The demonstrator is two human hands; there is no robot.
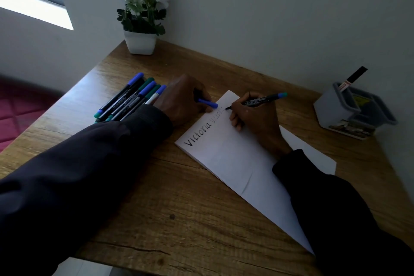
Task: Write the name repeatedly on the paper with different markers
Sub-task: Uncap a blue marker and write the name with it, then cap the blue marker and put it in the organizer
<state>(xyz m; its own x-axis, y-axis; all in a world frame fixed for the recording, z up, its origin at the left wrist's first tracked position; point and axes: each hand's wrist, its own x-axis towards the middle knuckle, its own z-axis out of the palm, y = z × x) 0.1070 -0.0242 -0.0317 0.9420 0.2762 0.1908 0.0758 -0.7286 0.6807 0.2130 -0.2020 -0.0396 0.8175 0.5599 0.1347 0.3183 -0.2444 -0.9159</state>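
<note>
A white sheet of paper [235,159] lies at an angle on the wooden table [170,204]. One name is written on it in black, with a fainter second word after it. My right hand [255,116] grips an uncapped marker [259,100] with a black body and teal end, its tip on the paper near the far corner. My left hand [183,101] rests at the paper's left edge and holds a blue marker cap [208,103]. A bunch of several blue-capped and green-capped markers [130,98] lies just left of that hand.
A white pot with a flowering plant [141,18] stands at the table's far left corner by the wall. A grey desk organiser [351,112] with a pen in it sits at the right edge. A red cushion [20,105] lies beyond the left edge.
</note>
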